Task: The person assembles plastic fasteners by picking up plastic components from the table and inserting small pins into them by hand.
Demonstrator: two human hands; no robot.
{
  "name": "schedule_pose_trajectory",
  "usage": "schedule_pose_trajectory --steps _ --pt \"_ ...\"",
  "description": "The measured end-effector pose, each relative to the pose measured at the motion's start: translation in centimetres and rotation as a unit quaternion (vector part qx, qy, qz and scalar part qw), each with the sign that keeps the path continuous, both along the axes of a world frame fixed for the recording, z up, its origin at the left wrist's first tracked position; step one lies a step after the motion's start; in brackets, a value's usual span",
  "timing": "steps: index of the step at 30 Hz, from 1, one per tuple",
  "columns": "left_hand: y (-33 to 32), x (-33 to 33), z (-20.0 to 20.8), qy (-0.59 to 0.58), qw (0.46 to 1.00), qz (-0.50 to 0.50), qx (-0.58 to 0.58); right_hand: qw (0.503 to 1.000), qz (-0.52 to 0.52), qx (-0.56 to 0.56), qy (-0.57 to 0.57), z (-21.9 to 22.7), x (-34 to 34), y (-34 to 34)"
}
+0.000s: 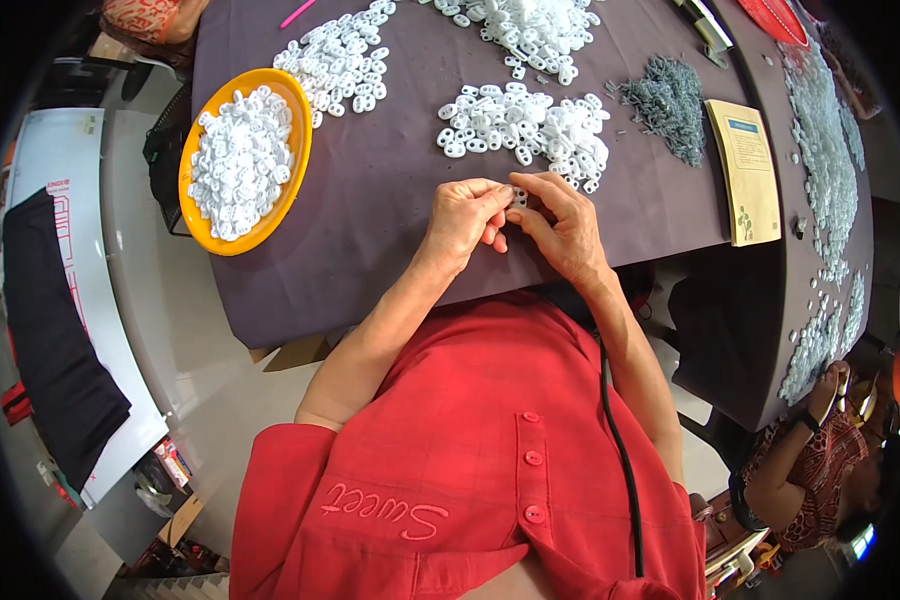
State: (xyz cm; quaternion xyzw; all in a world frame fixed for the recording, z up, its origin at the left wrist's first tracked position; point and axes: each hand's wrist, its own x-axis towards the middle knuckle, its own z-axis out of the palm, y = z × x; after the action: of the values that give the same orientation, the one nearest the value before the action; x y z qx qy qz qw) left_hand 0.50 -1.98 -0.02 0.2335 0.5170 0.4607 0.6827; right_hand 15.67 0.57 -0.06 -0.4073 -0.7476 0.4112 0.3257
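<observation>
In front of me, near the table's front edge, my two hands meet with the fingertips almost touching. Between them is a small white oval plastic piece [519,198] with two holes, held by the thumb and fingers of my right hand [568,228]. My left hand [462,218] is closed in a pinch against it; whatever its fingertips grip is too small to make out. Just beyond my hands lies a loose heap of like white pieces [530,128]. A yellow oval basin [302,170] full of them stands to the left.
Two more white heaps [342,62] [535,28] lie farther back. A pile of tiny grey parts [675,105] and a yellowish booklet [744,175] are on the right. Beyond, clear pieces [820,150] cover another table side, where a person [805,470] works. A black cord [620,450] hangs over my shirt.
</observation>
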Motion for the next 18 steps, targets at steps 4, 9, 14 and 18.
schedule_pose_trajectory --steps 4,9,14,18 --pt "-0.1 -0.2 -0.1 0.001 1.0 -0.004 0.002 1.0 0.005 -0.001 0.0 0.3 0.0 0.1" --pt "-0.1 -0.2 -0.2 -0.008 1.0 -0.004 0.005 1.0 0.002 0.004 0.0 0.0 -0.1 0.1" --pt "-0.2 0.2 -0.4 -0.024 0.999 0.038 0.016 0.991 -0.071 -0.105 0.039 0.1 -0.5 -1.2" --pt "-0.2 0.4 -0.5 -0.007 0.999 0.039 0.02 0.945 -0.125 -0.248 0.174 0.1 -1.0 -1.5"
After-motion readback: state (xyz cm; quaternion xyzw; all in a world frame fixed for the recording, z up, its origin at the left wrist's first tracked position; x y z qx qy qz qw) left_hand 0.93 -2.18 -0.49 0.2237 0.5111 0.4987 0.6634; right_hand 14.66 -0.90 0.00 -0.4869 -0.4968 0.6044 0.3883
